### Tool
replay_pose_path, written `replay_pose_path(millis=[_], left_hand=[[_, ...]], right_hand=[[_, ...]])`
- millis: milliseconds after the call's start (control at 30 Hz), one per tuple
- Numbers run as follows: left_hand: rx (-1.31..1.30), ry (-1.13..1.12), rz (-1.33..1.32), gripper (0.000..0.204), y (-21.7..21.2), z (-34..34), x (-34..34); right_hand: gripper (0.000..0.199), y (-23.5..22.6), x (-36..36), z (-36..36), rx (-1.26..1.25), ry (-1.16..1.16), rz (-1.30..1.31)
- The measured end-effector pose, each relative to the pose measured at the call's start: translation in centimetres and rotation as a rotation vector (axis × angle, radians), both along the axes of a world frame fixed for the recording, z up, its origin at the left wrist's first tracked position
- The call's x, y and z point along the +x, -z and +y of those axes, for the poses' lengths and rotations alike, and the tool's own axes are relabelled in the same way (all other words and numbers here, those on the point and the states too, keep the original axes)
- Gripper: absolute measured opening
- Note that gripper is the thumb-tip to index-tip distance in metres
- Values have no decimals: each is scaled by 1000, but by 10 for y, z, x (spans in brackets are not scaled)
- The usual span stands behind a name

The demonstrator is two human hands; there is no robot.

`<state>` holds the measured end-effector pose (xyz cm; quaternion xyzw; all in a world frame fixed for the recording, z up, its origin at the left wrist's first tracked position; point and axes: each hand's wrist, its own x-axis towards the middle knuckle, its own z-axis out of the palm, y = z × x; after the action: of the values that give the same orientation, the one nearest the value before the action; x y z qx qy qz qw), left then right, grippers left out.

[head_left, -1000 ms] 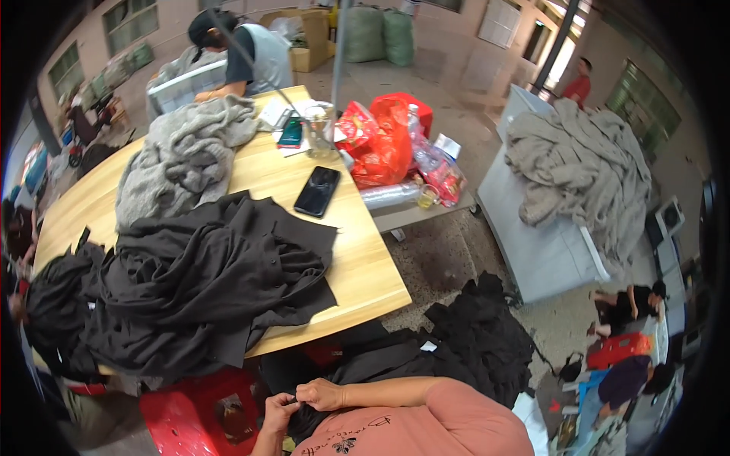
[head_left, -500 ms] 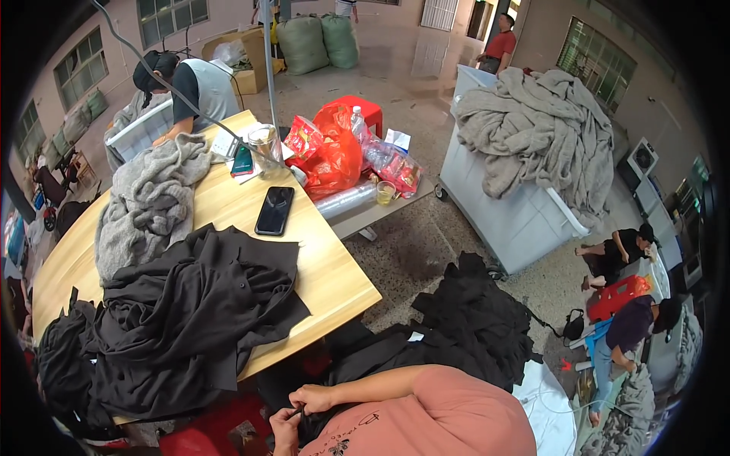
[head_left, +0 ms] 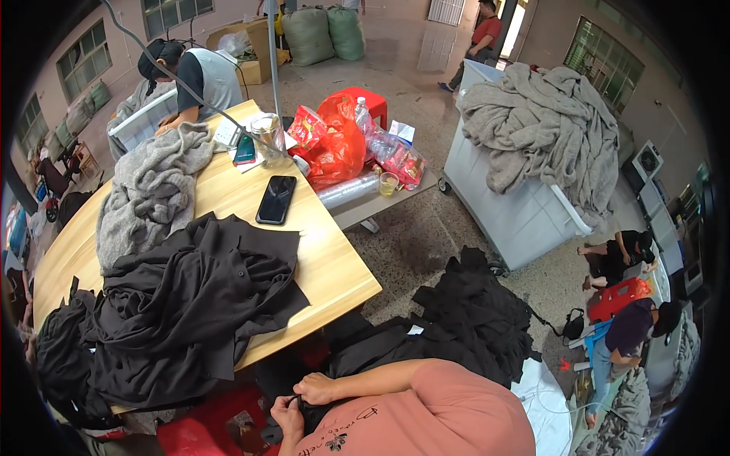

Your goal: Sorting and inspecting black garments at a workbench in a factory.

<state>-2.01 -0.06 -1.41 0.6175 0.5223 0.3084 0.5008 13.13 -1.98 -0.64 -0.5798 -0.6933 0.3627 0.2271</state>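
Note:
My left hand [head_left: 287, 417] and my right hand [head_left: 315, 388] are close together in front of my pink shirt, left of the lower middle. Both pinch the edge of a black garment [head_left: 313, 416], a small dark bit of it showing between the fingertips. Most of that cloth is hidden by my arm and shirt. Beyond my right forearm lies a large heap of black garments [head_left: 471, 319]. On the wooden table to my left, more black garments [head_left: 179, 304] are spread in folds, apart from my hands.
The wooden table [head_left: 334, 277] also bears a grey knit [head_left: 152, 194], a phone [head_left: 276, 200] and a clear jar [head_left: 268, 137]. Red plastic bags [head_left: 338, 152] fill a low side table. A wheeled white bin [head_left: 487, 205] overflows with grey cloth. A red stool [head_left: 201, 425] stands below; several people are around.
My hands have shifted slightly, and the right fingers now pinch the cloth a little above the left ones. In the background, a person in red has stepped to the left.

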Motion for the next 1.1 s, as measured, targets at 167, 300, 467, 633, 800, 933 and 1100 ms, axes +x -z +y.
replay_pose_path(millis=[167, 300, 467, 633, 800, 933, 1100], left_hand=[[226, -116, 80, 3, 3, -4, 17], [185, -106, 102, 2, 5, -2, 14], [386, 22, 272, 4, 3, -11, 2], [492, 132, 329, 7, 9, -20, -3], [511, 392, 558, 8, -17, 10, -12], [44, 321, 415, 18, -12, 43, -29], [-359, 180, 130, 11, 2, 43, -42]], right_hand=[[14, 7, 2, 5, -109, 134, 46], [15, 12, 7, 7, -128, 125, 235], [16, 2, -1, 1, -124, 173, 64], [14, 11, -8, -4, -22, 92, -67], [11, 10, 4, -4, 91, 209, -153], [8, 10, 13, -2, 156, 225, -77], [9, 13, 13, 1, 70, 159, -146]])
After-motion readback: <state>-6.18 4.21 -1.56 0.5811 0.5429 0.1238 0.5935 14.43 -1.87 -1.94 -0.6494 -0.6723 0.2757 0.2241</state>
